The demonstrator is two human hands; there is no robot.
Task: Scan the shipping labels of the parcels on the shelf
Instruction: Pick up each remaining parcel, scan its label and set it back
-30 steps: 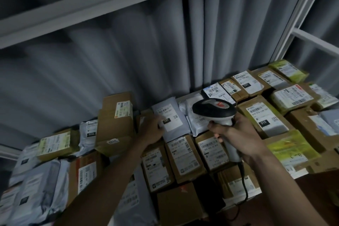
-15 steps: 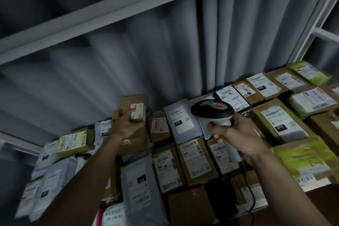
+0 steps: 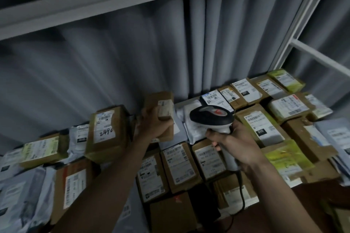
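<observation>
Left hand (image 3: 153, 126) gripping a small brown cardboard box (image 3: 163, 111), fingers curled round its lower left side, lifted above the other parcels with its pale shipping label (image 3: 165, 108) turned toward the right. Right hand (image 3: 233, 144) clamped on the grey handle of a barcode scanner (image 3: 211, 117), black-and-white head with a red mark just beside the held box, cable (image 3: 241, 193) trailing down. Below, tightly packed on the shelf: cardboard box marked "249" (image 3: 106, 132) at left, box labelled "010" (image 3: 262, 126) just right of the scanner, yellow-green mailer (image 3: 286, 157) at right, grey poly mailers (image 3: 17, 195) at far left. Grey curtain (image 3: 132, 62) behind
</observation>
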